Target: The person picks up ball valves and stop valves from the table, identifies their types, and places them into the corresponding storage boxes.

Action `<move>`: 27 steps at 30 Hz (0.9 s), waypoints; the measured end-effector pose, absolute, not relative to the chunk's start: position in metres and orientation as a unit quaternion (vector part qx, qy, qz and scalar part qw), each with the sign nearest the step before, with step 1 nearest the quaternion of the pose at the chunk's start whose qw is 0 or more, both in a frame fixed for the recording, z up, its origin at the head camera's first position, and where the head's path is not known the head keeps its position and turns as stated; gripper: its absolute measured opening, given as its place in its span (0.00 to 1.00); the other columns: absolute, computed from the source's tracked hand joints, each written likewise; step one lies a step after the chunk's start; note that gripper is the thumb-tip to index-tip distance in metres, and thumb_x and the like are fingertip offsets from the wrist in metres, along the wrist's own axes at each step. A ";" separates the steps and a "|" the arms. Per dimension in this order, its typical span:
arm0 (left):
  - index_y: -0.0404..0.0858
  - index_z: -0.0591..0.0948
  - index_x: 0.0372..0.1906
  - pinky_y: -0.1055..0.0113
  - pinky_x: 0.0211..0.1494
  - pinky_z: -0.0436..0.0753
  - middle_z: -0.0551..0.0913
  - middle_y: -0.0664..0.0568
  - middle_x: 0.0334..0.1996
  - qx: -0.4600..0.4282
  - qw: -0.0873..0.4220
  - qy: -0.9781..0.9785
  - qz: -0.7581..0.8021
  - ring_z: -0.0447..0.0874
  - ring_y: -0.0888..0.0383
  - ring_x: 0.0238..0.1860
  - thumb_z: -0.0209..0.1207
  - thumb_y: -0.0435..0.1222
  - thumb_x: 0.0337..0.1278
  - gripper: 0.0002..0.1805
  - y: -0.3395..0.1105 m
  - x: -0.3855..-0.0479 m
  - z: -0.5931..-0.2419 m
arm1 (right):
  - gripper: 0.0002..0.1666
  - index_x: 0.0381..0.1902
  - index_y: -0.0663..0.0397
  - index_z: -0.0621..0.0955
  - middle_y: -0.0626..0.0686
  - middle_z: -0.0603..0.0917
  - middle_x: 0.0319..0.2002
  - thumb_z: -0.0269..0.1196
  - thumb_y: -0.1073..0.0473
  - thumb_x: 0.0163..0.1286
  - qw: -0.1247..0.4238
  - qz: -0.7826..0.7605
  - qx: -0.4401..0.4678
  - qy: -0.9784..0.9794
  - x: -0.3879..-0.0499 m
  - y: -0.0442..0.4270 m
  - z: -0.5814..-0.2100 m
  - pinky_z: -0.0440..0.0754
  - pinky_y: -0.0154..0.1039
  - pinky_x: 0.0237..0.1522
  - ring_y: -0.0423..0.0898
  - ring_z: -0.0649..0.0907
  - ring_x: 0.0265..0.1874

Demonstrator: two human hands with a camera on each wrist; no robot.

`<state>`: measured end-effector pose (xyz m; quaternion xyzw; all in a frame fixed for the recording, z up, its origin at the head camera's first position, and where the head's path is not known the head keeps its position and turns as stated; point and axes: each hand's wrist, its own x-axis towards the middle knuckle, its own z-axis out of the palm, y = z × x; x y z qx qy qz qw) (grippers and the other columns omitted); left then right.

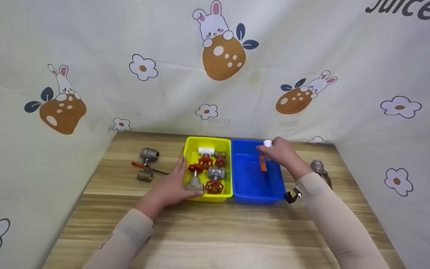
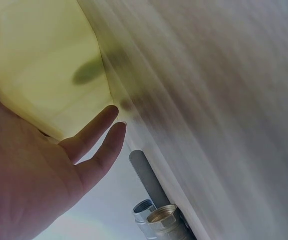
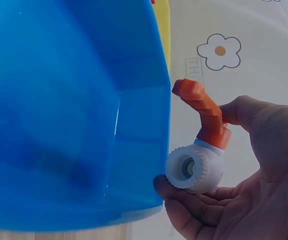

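My right hand (image 1: 283,150) pinches a white plastic ball valve (image 3: 196,167) with an orange lever handle (image 3: 206,112), over the far right part of the blue bin (image 1: 250,196). The thumb is by the lever and the fingers lie under the white body. My left hand (image 1: 170,186) rests with extended fingers against the left side of the yellow bin (image 1: 209,198), its thumb over the near rim. Inside the yellow bin are several valves with red handwheels, among them a grey valve (image 1: 217,172) and a white-bodied valve (image 1: 206,151). No other item shows in the blue bin.
Left of the yellow bin lie metal ball valves (image 1: 149,154), one with a red lever (image 1: 137,164). Right of the blue bin lies another metal valve (image 1: 317,166), partly behind my right forearm. A patterned cloth (image 1: 170,97) stands behind the wooden table (image 1: 215,239).
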<state>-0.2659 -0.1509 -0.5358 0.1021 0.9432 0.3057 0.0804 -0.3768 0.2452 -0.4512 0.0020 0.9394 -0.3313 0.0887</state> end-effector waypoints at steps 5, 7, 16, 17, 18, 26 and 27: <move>0.46 0.38 0.92 0.38 0.74 0.78 0.32 0.49 0.91 0.109 0.073 0.941 0.313 0.73 0.31 0.76 0.73 0.75 0.50 0.79 -0.149 -0.265 -0.536 | 0.40 0.61 0.68 0.77 0.65 0.85 0.50 0.68 0.36 0.76 0.092 -0.317 0.000 0.944 -0.380 0.235 -0.452 0.90 0.46 0.45 0.57 0.87 0.43; 0.46 0.38 0.92 0.38 0.74 0.78 0.33 0.48 0.91 0.110 0.072 0.940 0.315 0.74 0.31 0.76 0.74 0.75 0.50 0.79 -0.149 -0.265 -0.536 | 0.40 0.61 0.67 0.77 0.64 0.85 0.50 0.69 0.35 0.75 0.098 -0.313 0.001 0.945 -0.381 0.231 -0.451 0.90 0.46 0.45 0.57 0.87 0.43; 0.46 0.38 0.92 0.37 0.75 0.77 0.32 0.48 0.91 0.105 0.076 0.940 0.315 0.72 0.30 0.77 0.73 0.76 0.50 0.80 -0.151 -0.266 -0.537 | 0.36 0.58 0.65 0.80 0.62 0.86 0.48 0.69 0.36 0.75 0.116 -0.308 -0.009 0.944 -0.389 0.207 -0.455 0.86 0.44 0.43 0.55 0.86 0.41; 0.46 0.38 0.92 0.37 0.75 0.77 0.32 0.48 0.91 0.103 0.076 0.941 0.312 0.73 0.30 0.77 0.72 0.76 0.49 0.80 -0.151 -0.266 -0.537 | 0.36 0.58 0.65 0.80 0.61 0.86 0.47 0.69 0.37 0.74 0.116 -0.308 -0.011 0.944 -0.389 0.204 -0.456 0.85 0.44 0.43 0.54 0.85 0.41; 0.46 0.38 0.92 0.37 0.75 0.77 0.32 0.49 0.91 0.103 0.077 0.942 0.311 0.73 0.30 0.76 0.72 0.76 0.49 0.80 -0.151 -0.266 -0.537 | 0.35 0.57 0.65 0.80 0.61 0.86 0.47 0.69 0.37 0.74 0.113 -0.308 -0.014 0.945 -0.390 0.202 -0.456 0.85 0.44 0.43 0.54 0.85 0.41; 0.48 0.37 0.92 0.37 0.77 0.74 0.31 0.49 0.91 0.103 0.082 0.941 0.310 0.70 0.30 0.78 0.72 0.77 0.49 0.80 -0.151 -0.267 -0.537 | 0.32 0.53 0.61 0.83 0.58 0.86 0.44 0.69 0.37 0.74 0.116 -0.297 -0.014 0.948 -0.393 0.187 -0.459 0.84 0.44 0.42 0.53 0.84 0.40; 0.49 0.36 0.92 0.37 0.76 0.75 0.31 0.50 0.91 0.102 0.082 0.942 0.310 0.71 0.30 0.78 0.73 0.77 0.48 0.80 -0.151 -0.266 -0.537 | 0.32 0.54 0.61 0.83 0.58 0.86 0.44 0.69 0.36 0.74 0.117 -0.295 -0.015 0.948 -0.394 0.185 -0.459 0.84 0.45 0.43 0.53 0.84 0.40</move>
